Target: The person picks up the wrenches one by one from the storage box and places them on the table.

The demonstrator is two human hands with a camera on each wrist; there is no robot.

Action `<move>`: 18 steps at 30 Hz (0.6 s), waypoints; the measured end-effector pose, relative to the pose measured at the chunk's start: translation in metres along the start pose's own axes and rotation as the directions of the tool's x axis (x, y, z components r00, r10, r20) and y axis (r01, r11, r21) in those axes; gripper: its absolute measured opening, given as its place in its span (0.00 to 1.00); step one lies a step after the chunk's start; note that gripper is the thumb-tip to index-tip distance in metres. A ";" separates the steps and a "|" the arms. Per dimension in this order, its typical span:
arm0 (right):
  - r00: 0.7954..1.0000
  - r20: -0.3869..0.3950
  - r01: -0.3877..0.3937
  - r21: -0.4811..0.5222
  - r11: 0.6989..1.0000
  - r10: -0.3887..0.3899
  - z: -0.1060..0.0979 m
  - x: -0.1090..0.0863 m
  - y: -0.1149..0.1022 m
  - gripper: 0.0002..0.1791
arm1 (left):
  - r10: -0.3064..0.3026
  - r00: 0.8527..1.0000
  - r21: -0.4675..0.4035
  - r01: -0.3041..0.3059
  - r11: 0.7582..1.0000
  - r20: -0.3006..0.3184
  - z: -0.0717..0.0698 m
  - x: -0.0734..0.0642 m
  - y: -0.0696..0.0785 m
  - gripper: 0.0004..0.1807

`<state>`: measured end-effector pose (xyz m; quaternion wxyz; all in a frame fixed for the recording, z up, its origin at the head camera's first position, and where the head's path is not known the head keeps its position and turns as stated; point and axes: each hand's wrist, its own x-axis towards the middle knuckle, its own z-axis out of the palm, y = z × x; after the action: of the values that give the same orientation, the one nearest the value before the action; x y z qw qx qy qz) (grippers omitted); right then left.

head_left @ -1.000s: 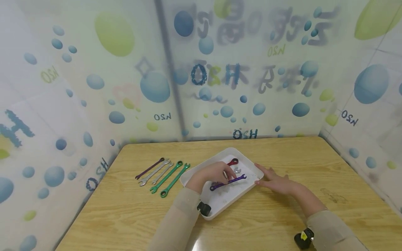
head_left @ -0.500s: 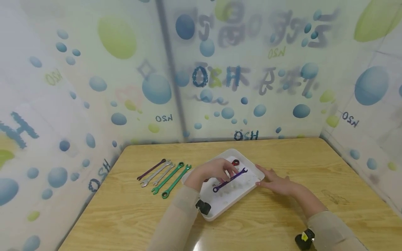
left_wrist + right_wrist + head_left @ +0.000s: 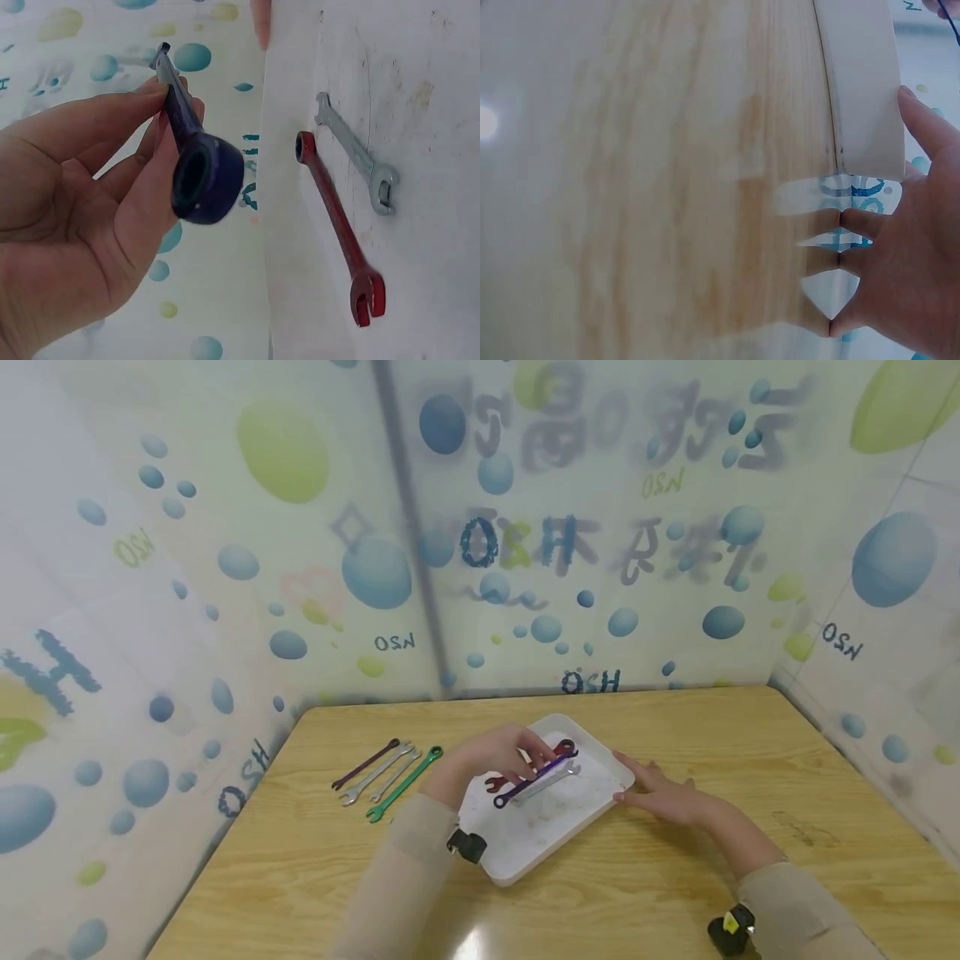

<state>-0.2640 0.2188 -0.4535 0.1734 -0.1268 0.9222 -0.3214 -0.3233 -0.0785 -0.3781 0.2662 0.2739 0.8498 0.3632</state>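
Note:
My left hand pinches a purple combination wrench by its shank, thumb against fingers, above the white tray. In the left wrist view the wrench's ring end points toward the camera, clear of the tray floor. Beneath it lie a red wrench and a silver wrench, side by side on the tray floor. At the tray's right corner is my right hand, its thumb touching the wall. Its other fingers are spread straight, touching the tabletop in the right wrist view.
Left of the tray on the wooden table lie a purple wrench, two silver wrenches and a green wrench, roughly parallel. My left arm covers the spot beside the green one. A patterned wall stands behind the table.
My left hand has risen and shifted left with the purple wrench, uncovering more of the red and silver wrenches. The second green wrench is now hidden behind my arm. My right hand stays put.

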 end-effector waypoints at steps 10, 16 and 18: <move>1.000 0.004 -0.006 -0.010 1.000 0.006 -0.001 0.002 0.000 0.45 | -0.061 0.997 0.003 0.061 0.998 -0.054 -0.026 -0.029 -0.012 0.20; 1.000 0.012 -0.009 -0.006 1.000 0.009 -0.001 0.000 -0.003 0.45 | -0.099 0.991 0.007 0.100 0.995 -0.095 -0.040 -0.048 -0.025 0.21; 1.000 0.018 -0.009 -0.002 1.000 0.009 -0.001 -0.001 -0.004 0.45 | -0.113 0.987 0.008 0.114 0.993 -0.116 -0.045 -0.054 -0.031 0.21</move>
<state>-0.2630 0.2167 -0.4498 0.1829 -0.1255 0.9216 -0.3185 -0.3228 -0.1533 -0.3618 0.2348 0.2055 0.8806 0.3566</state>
